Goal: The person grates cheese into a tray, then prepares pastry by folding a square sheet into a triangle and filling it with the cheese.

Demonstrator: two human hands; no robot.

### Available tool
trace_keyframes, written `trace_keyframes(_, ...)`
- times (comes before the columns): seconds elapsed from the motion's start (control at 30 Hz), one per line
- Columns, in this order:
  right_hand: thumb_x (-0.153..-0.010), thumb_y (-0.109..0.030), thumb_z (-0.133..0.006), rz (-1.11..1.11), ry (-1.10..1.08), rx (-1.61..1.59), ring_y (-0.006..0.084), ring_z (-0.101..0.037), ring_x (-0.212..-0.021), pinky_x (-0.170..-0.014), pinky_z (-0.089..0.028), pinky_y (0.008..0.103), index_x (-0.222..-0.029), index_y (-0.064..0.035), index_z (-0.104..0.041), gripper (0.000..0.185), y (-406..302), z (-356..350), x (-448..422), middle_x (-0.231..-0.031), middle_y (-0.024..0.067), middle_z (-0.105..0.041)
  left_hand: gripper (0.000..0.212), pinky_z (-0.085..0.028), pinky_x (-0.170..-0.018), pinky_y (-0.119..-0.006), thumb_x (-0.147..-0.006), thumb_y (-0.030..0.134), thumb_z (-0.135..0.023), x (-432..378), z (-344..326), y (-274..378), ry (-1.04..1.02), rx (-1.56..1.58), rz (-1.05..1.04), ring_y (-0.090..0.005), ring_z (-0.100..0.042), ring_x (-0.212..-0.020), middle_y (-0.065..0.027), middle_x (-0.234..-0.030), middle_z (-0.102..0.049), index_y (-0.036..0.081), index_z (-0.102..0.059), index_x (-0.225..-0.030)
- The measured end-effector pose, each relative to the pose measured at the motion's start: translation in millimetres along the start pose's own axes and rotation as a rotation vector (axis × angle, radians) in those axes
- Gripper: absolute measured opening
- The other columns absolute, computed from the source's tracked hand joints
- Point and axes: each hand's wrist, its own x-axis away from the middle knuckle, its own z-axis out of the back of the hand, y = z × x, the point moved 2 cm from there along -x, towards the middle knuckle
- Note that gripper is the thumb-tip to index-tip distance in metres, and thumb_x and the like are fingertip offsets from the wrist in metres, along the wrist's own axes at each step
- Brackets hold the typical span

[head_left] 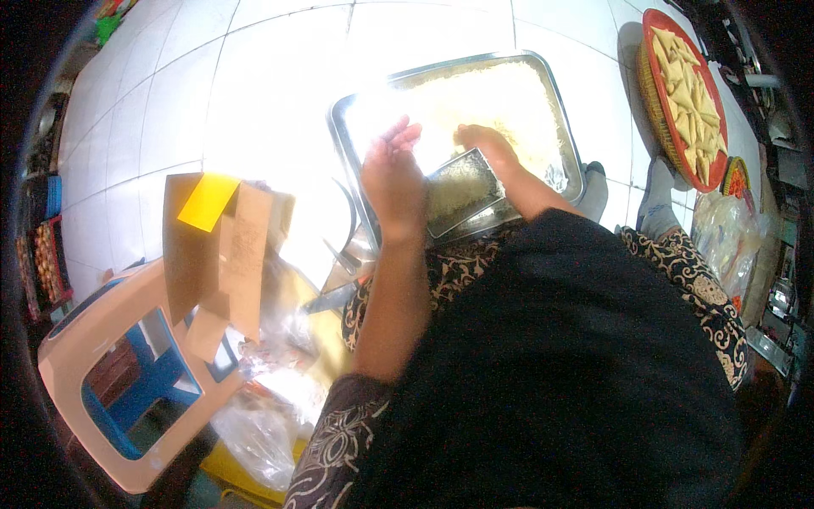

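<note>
A rectangular metal tray (573,149) lies before me on the floor, holding a layer of pale yellow shredded food (509,105). Across its near side rests a framed metal grater (467,191), tilted. My left hand (395,168) is at the grater's left end, its fingers partly curled and washed out by glare. Whether it grips the frame is hidden. My right hand (488,145) is bent over the grater's far right corner. A small pale bit shows by its fingertips, but I cannot tell whether it is held.
Filled triangular pastries (690,102) lie on a red-rimmed round tray (648,38) over a woven basket at right. A plastic bag (725,229) sits nearer. At left are a peach plastic stool (57,362), an open cardboard box (245,261) and a knife (331,299).
</note>
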Motion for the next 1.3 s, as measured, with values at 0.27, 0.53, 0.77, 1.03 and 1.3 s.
trace_keyframes(0.27,-0.086,-0.038,-0.038,-0.018,-0.06,-0.032,0.0366,-0.052,-0.083,-0.076,-0.038,0.0405,-0.08,0.0038,-0.056,0.046,-30.9,25.6,35.9,-0.085,0.0229,-0.057,0.028,-0.045,-0.08,-0.024,-0.08,-0.008,-0.04,7.0,-6.1,-1.6,0.027,0.062,-0.027,-0.0163,-0.056,-0.091,-0.0136,-0.097,-0.058,-0.005,-0.048,-0.106)
trace_keyframes(0.53,-0.082,-0.036,-0.055,-0.157,-0.148,-0.417,0.0116,-0.051,-0.092,-0.082,-0.039,0.0255,-0.092,-0.0057,-0.06,0.033,19.1,3.8,10.5,-0.09,0.0036,-0.056,0.027,-0.045,-0.08,-0.025,-0.08,-0.006,-0.039,5.1,-11.1,6.7,-0.009,-0.017,-0.008,-0.0168,-0.056,-0.091,-0.0138,-0.097,-0.058,-0.005,-0.048,-0.106)
trace_keyframes(0.77,-0.087,-0.034,-0.043,0.081,-0.026,0.048,0.0238,-0.052,-0.088,-0.082,-0.039,0.0326,-0.089,0.0007,-0.059,0.038,-52.6,25.0,24.3,-0.089,0.0118,-0.058,0.029,-0.042,-0.081,-0.027,-0.086,0.005,-0.035,6.5,-1.9,4.1,0.069,-0.063,-0.115,-0.0166,-0.056,-0.086,-0.0129,-0.093,-0.062,-0.005,-0.055,-0.103)
trace_keyframes(1.03,-0.085,-0.033,-0.046,-0.061,-0.092,-0.258,0.0251,-0.054,-0.081,-0.075,-0.039,0.0332,-0.085,0.0005,-0.059,0.036,-16.7,11.5,22.2,-0.084,0.0136,-0.059,0.026,-0.045,-0.081,-0.026,-0.08,-0.008,-0.042,5.6,-2.1,3.7,0.031,-0.045,-0.086,-0.0175,-0.057,-0.092,-0.0139,-0.096,-0.059,-0.005,-0.049,-0.106)
trace_keyframes(1.3,-0.081,-0.047,-0.04,-0.06,-0.069,0.014,0.0334,-0.054,-0.092,-0.08,-0.039,0.0385,-0.094,-0.0021,-0.06,0.051,12.4,-11.1,-8.1,-0.094,0.0177,-0.061,0.025,-0.044,-0.079,-0.027,-0.082,0.0,-0.038,4.2,-5.8,4.7,0.064,-0.03,-0.073,-0.0168,-0.058,-0.087,-0.0134,-0.095,-0.062,-0.004,-0.055,-0.1)
